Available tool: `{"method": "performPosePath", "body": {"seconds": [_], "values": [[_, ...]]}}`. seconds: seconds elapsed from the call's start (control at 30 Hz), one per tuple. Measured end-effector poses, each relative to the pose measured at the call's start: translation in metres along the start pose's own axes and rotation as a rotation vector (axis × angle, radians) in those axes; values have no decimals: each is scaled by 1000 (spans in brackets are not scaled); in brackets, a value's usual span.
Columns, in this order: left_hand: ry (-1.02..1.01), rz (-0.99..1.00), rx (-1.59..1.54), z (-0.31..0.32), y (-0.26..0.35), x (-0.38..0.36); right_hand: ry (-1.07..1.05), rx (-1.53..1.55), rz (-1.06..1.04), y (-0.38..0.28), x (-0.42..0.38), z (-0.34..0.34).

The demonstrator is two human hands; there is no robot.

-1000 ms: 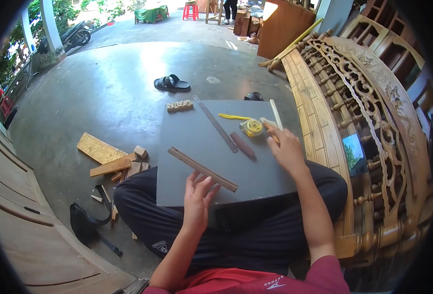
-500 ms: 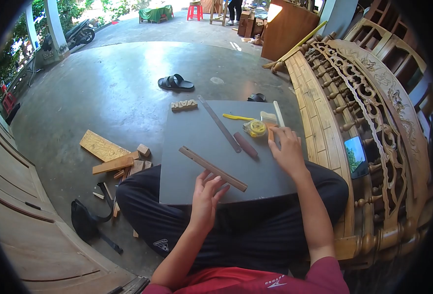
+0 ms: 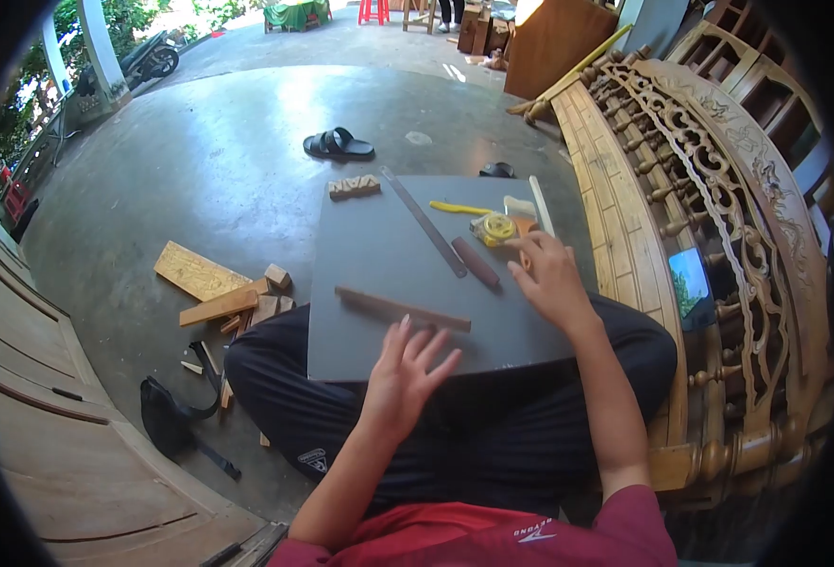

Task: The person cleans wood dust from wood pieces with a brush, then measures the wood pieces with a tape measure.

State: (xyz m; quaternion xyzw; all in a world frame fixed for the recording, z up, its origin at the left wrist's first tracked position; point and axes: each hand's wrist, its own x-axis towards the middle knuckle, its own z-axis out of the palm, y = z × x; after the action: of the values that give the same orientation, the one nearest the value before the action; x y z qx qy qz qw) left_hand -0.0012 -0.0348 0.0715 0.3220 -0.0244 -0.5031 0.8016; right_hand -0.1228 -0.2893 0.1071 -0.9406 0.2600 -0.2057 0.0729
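A grey board [image 3: 379, 255] lies across my lap. My left hand [image 3: 406, 378] has its fingers spread just below a brown wooden strip [image 3: 403, 308], which rests on the board. At the board's right side my right hand [image 3: 551, 276] is closed around the orange handle of a brush [image 3: 521, 207]. Beside its fingertips sits a yellow tape measure [image 3: 493, 228]. Nearby are a dark red cylindrical piece [image 3: 476, 262], a metal ruler [image 3: 424, 222], a yellow-handled tool [image 3: 461, 207], a pale stick [image 3: 541, 205] and a carved wooden block [image 3: 354, 187].
Wood pieces [image 3: 223, 291] and a black bag [image 3: 173, 416] lie on the floor at the left. A carved wooden bench [image 3: 615, 217] with a phone [image 3: 690, 290] stands at the right. Black sandals [image 3: 339, 145] are beyond the board; a person's legs show far back.
My left hand has let go of the wooden strip, which now lies flatter and turned on the board. My right hand stays at the brush. The view has shifted slightly.
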Motion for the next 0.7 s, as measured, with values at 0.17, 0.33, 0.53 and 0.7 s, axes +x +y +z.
{"method": "performPosePath", "body": {"seconds": [0.17,0.33,0.53,0.7], "values": [[-229,-278,36,9,-4,-23,70,-7,-4,5,1,-8],[-337,426,1236,7,19,-8,64,19,124,17,2,-26],[-118,833,1854,-15,28,42,-13,-21,171,21,-3,-32],[-118,810,2033,-30,18,71,-53,-1,116,17,-4,-30]]}}
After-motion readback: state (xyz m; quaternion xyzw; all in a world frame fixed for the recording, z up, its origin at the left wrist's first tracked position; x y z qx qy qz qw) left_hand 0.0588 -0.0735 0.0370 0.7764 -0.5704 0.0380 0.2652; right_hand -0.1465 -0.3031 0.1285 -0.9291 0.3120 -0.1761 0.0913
